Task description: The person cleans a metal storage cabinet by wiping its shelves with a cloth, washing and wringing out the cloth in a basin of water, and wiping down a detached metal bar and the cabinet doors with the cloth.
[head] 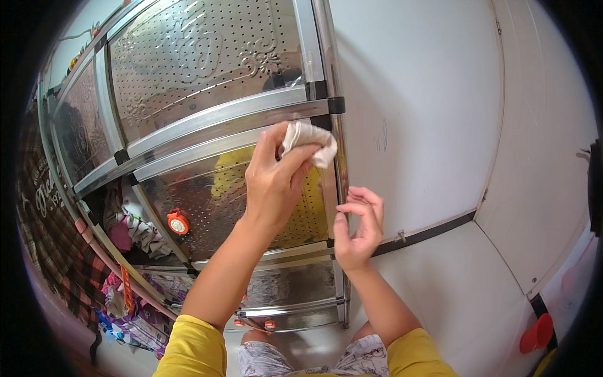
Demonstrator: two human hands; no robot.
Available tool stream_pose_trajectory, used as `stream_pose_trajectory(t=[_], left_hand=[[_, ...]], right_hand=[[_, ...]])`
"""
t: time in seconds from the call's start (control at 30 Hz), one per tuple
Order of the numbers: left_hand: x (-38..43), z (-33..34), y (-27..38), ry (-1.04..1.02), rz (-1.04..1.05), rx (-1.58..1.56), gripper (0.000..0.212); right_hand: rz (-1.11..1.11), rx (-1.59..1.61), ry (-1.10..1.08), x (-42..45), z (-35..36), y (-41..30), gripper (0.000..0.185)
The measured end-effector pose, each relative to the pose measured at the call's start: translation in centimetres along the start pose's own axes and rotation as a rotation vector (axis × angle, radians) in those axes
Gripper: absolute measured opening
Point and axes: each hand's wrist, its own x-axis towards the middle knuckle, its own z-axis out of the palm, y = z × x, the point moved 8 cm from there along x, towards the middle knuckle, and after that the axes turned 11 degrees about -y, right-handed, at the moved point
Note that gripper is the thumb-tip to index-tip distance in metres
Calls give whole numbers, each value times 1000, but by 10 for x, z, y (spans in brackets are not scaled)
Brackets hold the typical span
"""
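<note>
A folded white cloth [308, 139] is gripped in my left hand [275, 172], at the upper right corner of a lower door of a metal cabinet [226, 115]. Perforated, embossed shiny panels fill the cabinet's doors, framed by silver rails with black corner joints. My right hand [360, 231] is beside the cabinet's right upright, fingers curled and apart, with nothing seen in it. An orange round latch [178, 221] sits on the lower door's left part.
Clothes [136, 226] lie in the open left compartment. Plaid fabric [70, 254] hangs at the far left above packaged goods [141, 325]. A white wall [424, 118] stands right of the cabinet; a red cup [537, 333] is at the lower right.
</note>
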Motion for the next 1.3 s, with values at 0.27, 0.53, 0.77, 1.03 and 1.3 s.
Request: stream_pose_trajectory(t=[0.27,0.53,0.77,1.03,1.3], left_hand=[[10,15,8,77,34,132,32],[-24,36,14,-29,100,141,30],[-2,14,12,69,119,232,28],[9,21,14,72,140,198,30],[-9,35,18,-21,213,117,30]], right_hand=[[-173,-227,-13,-6,21,5,25],[-193,-232,-15,-10,22,12,26],[-142,-58,52,-18,17,26,32],[-104,117,60,-15,11,29,32],[-31,220,13,-10,6,26,26]])
